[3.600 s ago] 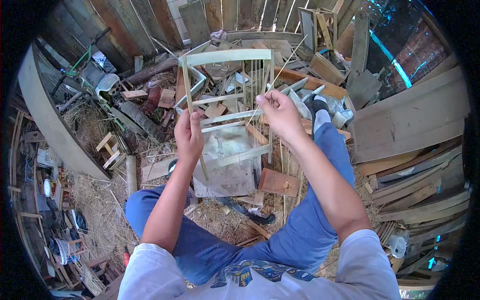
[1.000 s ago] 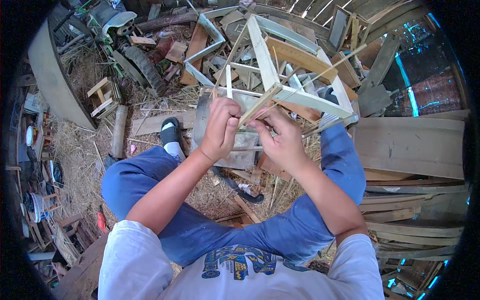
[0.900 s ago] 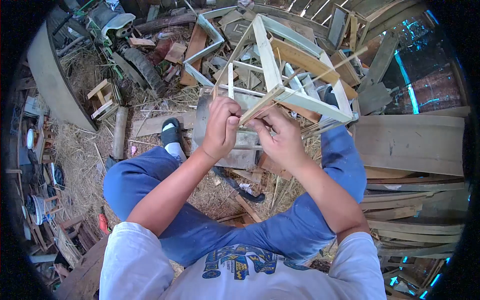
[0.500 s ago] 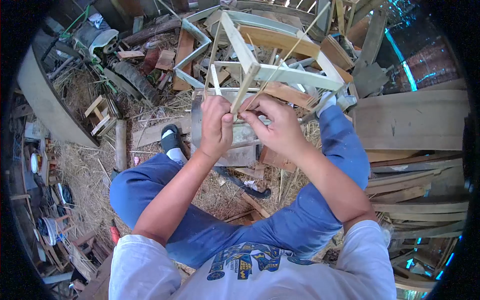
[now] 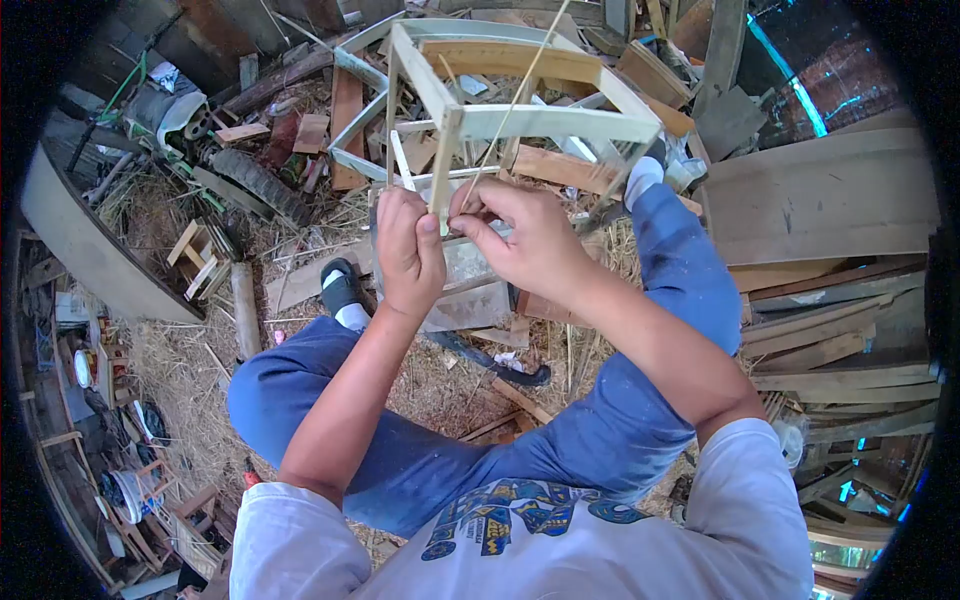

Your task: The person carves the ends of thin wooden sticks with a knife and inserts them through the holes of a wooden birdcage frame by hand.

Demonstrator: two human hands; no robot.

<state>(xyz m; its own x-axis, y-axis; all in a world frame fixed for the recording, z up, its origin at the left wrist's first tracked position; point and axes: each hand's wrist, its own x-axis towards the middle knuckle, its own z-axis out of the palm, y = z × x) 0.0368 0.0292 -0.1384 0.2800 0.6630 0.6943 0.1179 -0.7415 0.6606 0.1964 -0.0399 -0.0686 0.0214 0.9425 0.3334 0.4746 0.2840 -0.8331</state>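
A light wooden frame [image 5: 553, 122] with several legs and rails, like a small stool frame, stands between my knees. My left hand [image 5: 412, 255] is closed around the lower end of its near leg [image 5: 446, 165], thumb pointing up. Beside it, my right hand [image 5: 525, 235] pinches a long thin wooden strip [image 5: 515, 100] close to that leg. The strip slants up past the frame's top rail. My fingers cover its lower end, so whether it touches the leg there is hidden. Under the hands lies a worn grey block or board [image 5: 470, 305].
Straw and wood scraps cover the ground. A curved panel [image 5: 100, 245] leans at left, near a small wooden piece [image 5: 197, 258]. Stacked boards [image 5: 820, 350] lie at right below a wide plank [image 5: 815, 210]. A dark curved bar [image 5: 490, 362] lies between my feet.
The view has shifted slightly, and the frame and both hands appear a little farther left. My grips on the leg and the thin strip look the same.
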